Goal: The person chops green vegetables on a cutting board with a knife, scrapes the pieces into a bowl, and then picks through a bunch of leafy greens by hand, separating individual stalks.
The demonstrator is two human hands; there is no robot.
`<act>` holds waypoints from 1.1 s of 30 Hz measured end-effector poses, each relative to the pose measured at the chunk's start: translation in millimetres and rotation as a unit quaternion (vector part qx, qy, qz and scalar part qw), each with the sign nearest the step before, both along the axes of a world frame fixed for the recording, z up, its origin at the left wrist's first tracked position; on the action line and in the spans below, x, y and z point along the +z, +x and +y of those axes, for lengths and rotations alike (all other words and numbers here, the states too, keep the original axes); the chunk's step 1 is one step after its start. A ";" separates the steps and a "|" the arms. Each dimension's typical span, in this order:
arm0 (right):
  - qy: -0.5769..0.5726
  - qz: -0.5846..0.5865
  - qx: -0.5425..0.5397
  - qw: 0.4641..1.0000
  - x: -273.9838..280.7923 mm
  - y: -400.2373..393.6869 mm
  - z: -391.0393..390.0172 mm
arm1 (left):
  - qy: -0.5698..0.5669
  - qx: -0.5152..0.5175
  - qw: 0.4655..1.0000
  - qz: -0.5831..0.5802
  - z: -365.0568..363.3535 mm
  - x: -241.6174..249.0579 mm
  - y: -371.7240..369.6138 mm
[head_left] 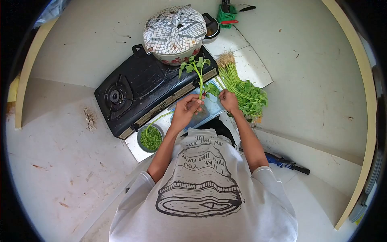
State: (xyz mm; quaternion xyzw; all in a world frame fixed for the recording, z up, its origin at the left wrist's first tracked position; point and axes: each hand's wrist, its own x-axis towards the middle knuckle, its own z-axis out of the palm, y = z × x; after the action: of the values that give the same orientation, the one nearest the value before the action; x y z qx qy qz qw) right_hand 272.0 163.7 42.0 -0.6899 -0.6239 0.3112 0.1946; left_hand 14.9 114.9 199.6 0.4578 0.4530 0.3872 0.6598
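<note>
My left hand [188,109] pinches a green leafy stem [199,74], which points up in front of the stove. To its right, my right hand [229,100] has its fingers closed beside a leaf and a thin stem; what it grips is too small to make out. Below both hands lies a blue tray [215,111], partly hidden by them. A large bunch of leafy greens [248,94] with pale roots at the top rests right of my right hand. At the lower left, a grey bowl [140,141] holds cut greens, with a long stem leaning out of it.
A black two-burner stove [139,82] stretches across the left. On it stands a flowered pot [177,58] covered by a checked cloth [173,32]. Behind are a small pan [211,28] and a green basket [226,17] with utensils. A folded umbrella [286,163] lies lower right.
</note>
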 end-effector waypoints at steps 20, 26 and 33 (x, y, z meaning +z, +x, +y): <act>0.025 0.506 -0.013 0.862 175.8 -72.1 -36.3 | 0.046 0.075 0.996 -0.031 2.8 15.5 9.9; 0.110 0.544 -0.060 0.830 187.4 -84.5 -45.7 | 0.063 0.063 0.995 -0.043 4.0 29.1 19.1; 0.131 0.529 -0.062 0.836 186.5 -88.7 -54.0 | 0.043 0.081 0.991 -0.098 -0.4 32.7 24.0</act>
State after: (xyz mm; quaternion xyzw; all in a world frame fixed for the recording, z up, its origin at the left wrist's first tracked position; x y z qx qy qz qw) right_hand 183.3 109.7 228.5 -0.4251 -0.4171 0.5313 0.6025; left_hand 38.9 114.4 232.3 0.4077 0.4045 0.5012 0.6473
